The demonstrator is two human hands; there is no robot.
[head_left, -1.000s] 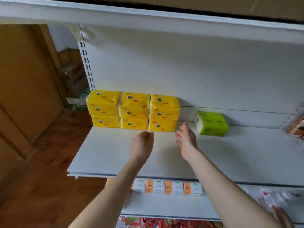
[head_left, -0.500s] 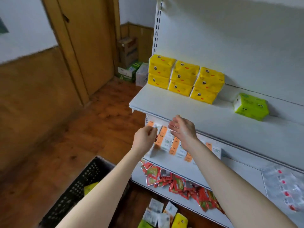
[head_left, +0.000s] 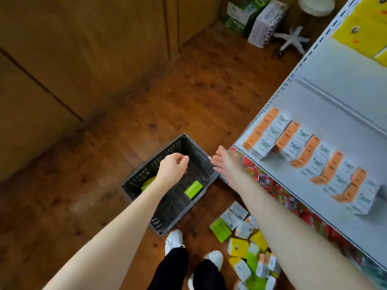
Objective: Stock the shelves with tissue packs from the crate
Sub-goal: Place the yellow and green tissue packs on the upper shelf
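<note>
Both hands had dropped from shelf (head_left: 345, 80) to crate (head_left: 199, 155): left hand (head_left: 173, 168) loosely curled, right hand (head_left: 227, 163) with fingers (head_left: 222, 152) spread, both empty. Hasty reaching might crush the green pack (head_left: 193, 189).

Crate (head_left: 194, 155) dark grey, perforated; packs (head_left: 193, 189) inside lime green; shelf (head_left: 335, 84) white; floor (head_left: 188, 97) brown wood; shelf packs (head_left: 301, 143) orange-and-white.

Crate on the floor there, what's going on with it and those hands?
A person stands over the dark crate. The left hand, loosely curled, hovers above it and the right hand, fingers straight, is by its rim; both are empty. Two green tissue packs lie inside, one partly hidden by the left arm. On the upper shelf sit yellow packs, and loose packs lie on the floor by the feet.
</note>
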